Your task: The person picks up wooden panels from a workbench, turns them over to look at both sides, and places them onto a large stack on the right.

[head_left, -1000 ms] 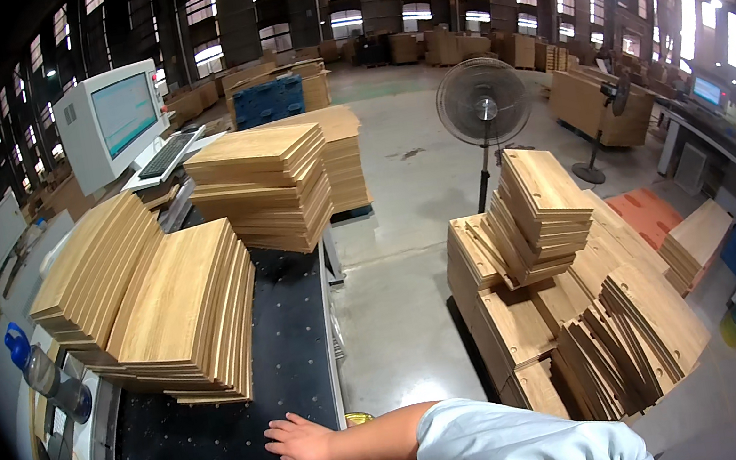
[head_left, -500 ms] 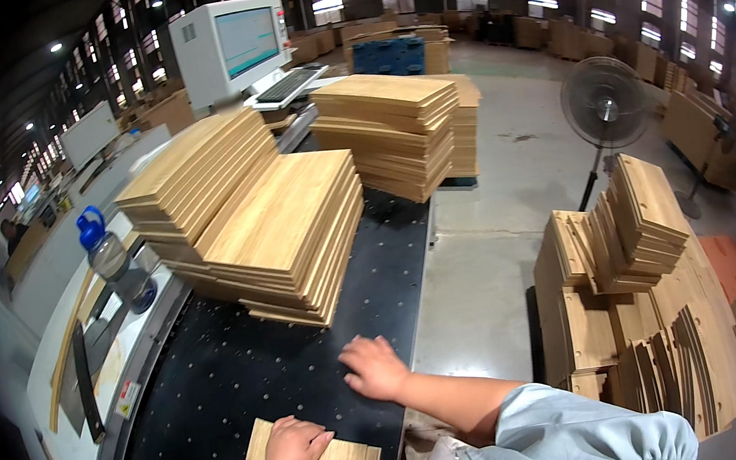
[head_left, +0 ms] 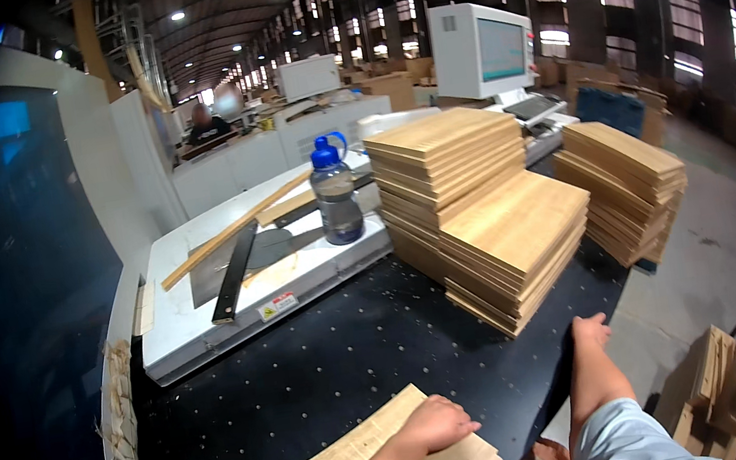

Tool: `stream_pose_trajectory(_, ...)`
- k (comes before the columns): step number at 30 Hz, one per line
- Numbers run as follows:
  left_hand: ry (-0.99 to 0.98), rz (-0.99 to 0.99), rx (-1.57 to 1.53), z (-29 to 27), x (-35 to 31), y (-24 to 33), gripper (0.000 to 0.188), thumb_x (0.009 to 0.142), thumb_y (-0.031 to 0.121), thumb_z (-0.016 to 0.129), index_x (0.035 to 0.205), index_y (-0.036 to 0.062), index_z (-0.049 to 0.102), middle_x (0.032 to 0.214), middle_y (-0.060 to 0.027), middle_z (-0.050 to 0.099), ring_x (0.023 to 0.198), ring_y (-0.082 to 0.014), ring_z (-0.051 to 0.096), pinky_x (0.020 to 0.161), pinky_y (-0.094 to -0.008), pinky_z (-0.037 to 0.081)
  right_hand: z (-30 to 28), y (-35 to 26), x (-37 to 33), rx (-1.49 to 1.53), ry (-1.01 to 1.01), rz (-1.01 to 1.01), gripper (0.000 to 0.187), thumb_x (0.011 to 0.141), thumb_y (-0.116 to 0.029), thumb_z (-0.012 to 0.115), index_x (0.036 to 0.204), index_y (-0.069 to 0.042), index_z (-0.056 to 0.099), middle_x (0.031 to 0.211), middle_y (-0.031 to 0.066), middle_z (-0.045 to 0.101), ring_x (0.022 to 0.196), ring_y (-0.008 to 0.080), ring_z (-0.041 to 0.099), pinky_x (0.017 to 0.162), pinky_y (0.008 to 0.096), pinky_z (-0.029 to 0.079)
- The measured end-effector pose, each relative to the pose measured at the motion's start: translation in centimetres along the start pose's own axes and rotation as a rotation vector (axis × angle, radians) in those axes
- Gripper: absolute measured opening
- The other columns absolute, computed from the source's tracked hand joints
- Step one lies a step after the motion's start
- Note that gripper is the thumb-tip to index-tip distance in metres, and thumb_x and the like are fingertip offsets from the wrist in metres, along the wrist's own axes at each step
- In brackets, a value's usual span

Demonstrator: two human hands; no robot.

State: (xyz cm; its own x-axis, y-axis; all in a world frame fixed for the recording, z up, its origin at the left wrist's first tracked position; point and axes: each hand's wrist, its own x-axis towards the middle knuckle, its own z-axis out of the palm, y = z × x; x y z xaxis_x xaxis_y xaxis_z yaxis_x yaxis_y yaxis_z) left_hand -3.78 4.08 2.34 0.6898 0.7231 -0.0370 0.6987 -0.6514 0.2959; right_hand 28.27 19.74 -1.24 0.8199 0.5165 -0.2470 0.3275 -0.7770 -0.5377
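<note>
Before the panel stack (head_left: 514, 218), I see left hand (head_left: 437, 423) loosely open atop a wooden board (head_left: 344, 451) — perhaps steadying it; right hand (head_left: 590, 330) half-open, seemingly empty.

A warning label (head_left: 282, 304) (yellow triangle (head_left: 267, 313), wording illegible) marks the white ledge (head_left: 178, 308).

Free path across black table (head_left: 356, 341) between near board (head_left: 348, 447) and obstructive board stack (head_left: 514, 218)

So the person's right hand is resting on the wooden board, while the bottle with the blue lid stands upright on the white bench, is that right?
Not quite: the head view shows the left hand resting on the wooden board. The bottle with the blue lid does stand upright on the white bench.
</note>
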Motion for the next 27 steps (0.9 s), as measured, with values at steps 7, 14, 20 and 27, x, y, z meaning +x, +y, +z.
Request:
stream_pose_trajectory(7,-0.133,0.049,-0.067,-0.9,-0.4,-0.3,0.035,0.092,0.038,0.042,0.091,0.0131,0.066,0.091,-0.0048,0.063,0.1,-0.0248,0.053,0.097,-0.0375,0.032,1.6,-0.2,2.2,-0.215,0.217,-0.101,0.06,0.083,-0.046,0.053,0.132,-0.014,0.036,0.124,0.0233,0.038,0.112,0.0355,0.044,0.09,0.0464,0.041)
stream_pose_trajectory(14,-0.028,0.137,-0.186,0.2,-0.6,-1.4,0.026,0.087,0.036,0.051,0.089,0.0128,0.064,0.084,-0.0035,0.061,0.091,-0.0229,0.053,0.092,-0.0358,0.034,1.4,-0.6,2.4,-0.28,0.152,-0.071,0.06,0.086,-0.048,0.047,0.135,-0.016,0.031,0.131,0.0269,0.033,0.119,0.0374,0.04,0.094,0.047,0.039)
stream_pose_trajectory(20,-0.069,0.101,-0.201,-0.4,-0.7,-1.2,0.028,0.086,0.038,0.052,0.09,0.0129,0.064,0.088,-0.0019,0.06,0.095,-0.0207,0.052,0.093,-0.0347,0.032,1.6,-0.5,2.8,-0.321,0.166,-0.092,0.061,0.087,-0.05,0.044,0.137,-0.017,0.03,0.129,0.0259,0.035,0.117,0.0373,0.041,0.095,0.0465,0.037)
stream_pose_trajectory(27,-0.083,0.096,-0.176,-0.5,-0.8,-1.3,0.03,0.087,0.039,0.051,0.092,0.0129,0.064,0.088,-0.0018,0.06,0.095,-0.0198,0.051,0.091,-0.0334,0.032,1.6,-1.0,2.2,-0.316,0.177,-0.069,0.061,0.087,-0.051,0.045,0.137,-0.018,0.031,0.128,0.0258,0.036,0.116,0.0372,0.041,0.093,0.0464,0.039)
